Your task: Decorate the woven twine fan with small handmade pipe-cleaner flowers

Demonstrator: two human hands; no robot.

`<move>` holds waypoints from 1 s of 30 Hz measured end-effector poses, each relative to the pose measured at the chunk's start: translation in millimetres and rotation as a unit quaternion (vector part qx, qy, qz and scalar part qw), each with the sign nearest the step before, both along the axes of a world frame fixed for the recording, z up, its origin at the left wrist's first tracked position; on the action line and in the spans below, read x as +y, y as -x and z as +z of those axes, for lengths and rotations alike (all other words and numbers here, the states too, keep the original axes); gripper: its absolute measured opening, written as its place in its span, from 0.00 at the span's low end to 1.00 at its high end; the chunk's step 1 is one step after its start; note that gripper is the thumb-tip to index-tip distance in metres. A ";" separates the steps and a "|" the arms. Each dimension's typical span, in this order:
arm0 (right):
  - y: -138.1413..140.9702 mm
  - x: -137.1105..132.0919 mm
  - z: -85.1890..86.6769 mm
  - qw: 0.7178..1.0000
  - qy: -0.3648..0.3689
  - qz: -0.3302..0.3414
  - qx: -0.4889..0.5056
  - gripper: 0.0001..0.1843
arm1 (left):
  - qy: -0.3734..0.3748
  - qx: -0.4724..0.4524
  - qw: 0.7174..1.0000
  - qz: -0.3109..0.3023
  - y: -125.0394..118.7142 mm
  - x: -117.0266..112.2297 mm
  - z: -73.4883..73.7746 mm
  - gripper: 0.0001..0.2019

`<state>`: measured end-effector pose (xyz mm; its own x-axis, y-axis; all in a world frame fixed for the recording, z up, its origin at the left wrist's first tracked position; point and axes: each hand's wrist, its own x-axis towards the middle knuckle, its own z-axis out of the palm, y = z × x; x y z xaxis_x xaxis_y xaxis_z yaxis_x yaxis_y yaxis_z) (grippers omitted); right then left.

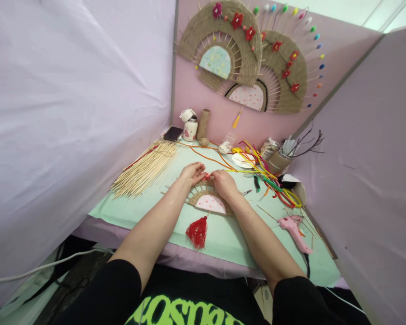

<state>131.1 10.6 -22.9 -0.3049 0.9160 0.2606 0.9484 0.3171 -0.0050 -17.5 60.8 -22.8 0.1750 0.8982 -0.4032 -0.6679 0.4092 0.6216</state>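
A small half-round woven fan [209, 201] with a pink dotted centre and stick ribs lies on the mint green mat [149, 205]. A red tassel [197, 231] hangs from its lower edge toward me. My left hand [191, 174] rests on the fan's upper left rim, fingers bent together. My right hand [223, 183] sits on the upper right rim, fingers curled. Between the two hands a small red piece [207, 176] shows at the fingertips; which hand holds it I cannot tell.
A bundle of bamboo sticks [145, 169] lies left. Coloured pipe cleaners [267, 178] and pliers [256, 182] lie right, a pink glue gun [293, 231] nearer me. Jars, a twine roll [203, 123] and a phone [173, 133] stand at the back. Two finished fans [243, 54] hang on the wall.
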 end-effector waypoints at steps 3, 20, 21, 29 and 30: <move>-2.1 0.0 0.8 1.000 -0.002 -0.003 -0.003 0.14 | -0.002 -0.006 1.000 0.007 0.0 0.6 -0.1 0.08; 5.4 6.6 5.7 0.997 0.014 0.022 -0.068 0.14 | -0.004 -0.029 0.999 0.016 -3.3 -2.8 5.3 0.08; 5.2 5.9 5.1 0.997 0.014 0.021 -0.070 0.14 | -0.002 -0.025 1.000 0.015 -3.7 -2.8 4.8 0.08; 5.2 -1.3 7.9 0.994 0.023 0.034 -0.103 0.16 | 0.004 0.016 1.000 0.010 -5.0 -1.1 3.8 0.08; 5.2 -2.1 9.0 0.993 0.027 0.037 -0.109 0.16 | 0.002 0.018 1.000 0.008 -5.1 -1.0 3.8 0.08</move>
<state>126.0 8.5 -13.8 -0.4159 0.8997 0.1324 0.9029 0.3911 0.1785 -12.4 59.7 -19.0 0.1461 0.8992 -0.4124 -0.6517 0.4011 0.6437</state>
